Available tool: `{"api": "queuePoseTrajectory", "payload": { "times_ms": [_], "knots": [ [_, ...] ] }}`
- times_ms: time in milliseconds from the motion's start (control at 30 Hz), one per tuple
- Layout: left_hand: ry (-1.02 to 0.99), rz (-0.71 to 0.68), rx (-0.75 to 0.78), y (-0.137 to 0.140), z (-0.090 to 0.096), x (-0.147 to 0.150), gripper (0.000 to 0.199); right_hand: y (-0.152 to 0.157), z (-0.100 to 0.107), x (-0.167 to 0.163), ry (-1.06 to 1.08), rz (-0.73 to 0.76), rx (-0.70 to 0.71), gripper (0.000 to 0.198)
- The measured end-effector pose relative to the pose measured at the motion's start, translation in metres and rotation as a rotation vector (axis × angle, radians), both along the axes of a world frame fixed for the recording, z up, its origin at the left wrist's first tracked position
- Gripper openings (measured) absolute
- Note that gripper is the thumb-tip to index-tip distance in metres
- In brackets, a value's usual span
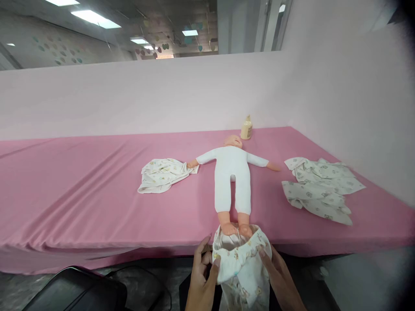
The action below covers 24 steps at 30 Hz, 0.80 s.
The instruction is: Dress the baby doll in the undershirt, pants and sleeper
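Note:
A baby doll (232,172) with a white cloth body lies on its back, arms spread and feet toward me. Both my hands grip a pair of white patterned baby pants (241,268) by the waistband, which is held open around the doll's feet. My left hand (202,276) pinches the left side of the waistband between thumb and fingers. On the right side, my right hand (280,276) does the same, its thumb on the front of the cloth. The lower part of the pants hangs over the table's front edge.
The pink-covered table (97,185) meets a white wall at the back and right. A patterned baby shirt (164,175) lies beside the doll's hand at left. Patterned baby clothes (320,188) lie at right. A cream bottle (247,128) stands behind the doll. A black chair (78,289) is at lower left.

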<state>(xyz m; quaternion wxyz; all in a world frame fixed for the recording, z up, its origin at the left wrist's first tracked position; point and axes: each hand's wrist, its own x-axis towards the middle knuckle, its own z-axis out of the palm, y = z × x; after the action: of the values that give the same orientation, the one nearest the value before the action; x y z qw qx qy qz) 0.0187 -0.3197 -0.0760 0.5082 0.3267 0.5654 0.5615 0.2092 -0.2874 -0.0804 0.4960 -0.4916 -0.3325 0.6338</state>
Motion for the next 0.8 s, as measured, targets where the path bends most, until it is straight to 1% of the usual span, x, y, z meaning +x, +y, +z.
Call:
{"api": "queuePoseTrajectory", "payload": {
  "times_ms": [33, 100, 233, 367, 500, 600, 667, 733, 800],
  "knots": [
    [-0.025, -0.034, -0.008, -0.001, 0.002, -0.001, 0.080, 0.000, 0.004, -0.003, -0.002, -0.015, 0.001, 0.067],
    [-0.061, -0.111, -0.017, -0.002, 0.008, -0.003, 0.076, 0.000, 0.012, -0.009, -0.007, -0.036, -0.017, 0.068],
    [-0.216, -0.258, -0.065, -0.001, 0.024, -0.005, 0.064, -0.001, 0.025, -0.019, 0.056, -0.110, -0.111, 0.070],
    [-0.332, -0.346, -0.102, 0.001, 0.030, -0.006, 0.064, -0.003, 0.027, -0.017, 0.084, -0.113, -0.196, 0.072],
    [-0.309, -0.413, -0.121, -0.002, 0.029, -0.012, 0.056, -0.011, 0.025, -0.009, 0.050, -0.105, -0.245, 0.068],
    [-0.206, -0.450, -0.133, -0.008, 0.031, -0.020, 0.049, -0.022, 0.027, -0.004, -0.017, -0.093, -0.214, 0.062],
    [-0.122, -0.439, -0.133, -0.010, 0.035, -0.026, 0.045, -0.028, 0.028, 0.004, -0.089, -0.079, -0.162, 0.058],
    [-0.054, -0.404, -0.116, -0.011, 0.041, -0.033, 0.042, -0.031, 0.028, 0.015, -0.179, -0.038, -0.079, 0.054],
    [-0.022, -0.377, -0.049, -0.011, 0.047, -0.040, 0.037, -0.030, 0.026, 0.030, -0.261, 0.040, 0.030, 0.047]
  ]
}}
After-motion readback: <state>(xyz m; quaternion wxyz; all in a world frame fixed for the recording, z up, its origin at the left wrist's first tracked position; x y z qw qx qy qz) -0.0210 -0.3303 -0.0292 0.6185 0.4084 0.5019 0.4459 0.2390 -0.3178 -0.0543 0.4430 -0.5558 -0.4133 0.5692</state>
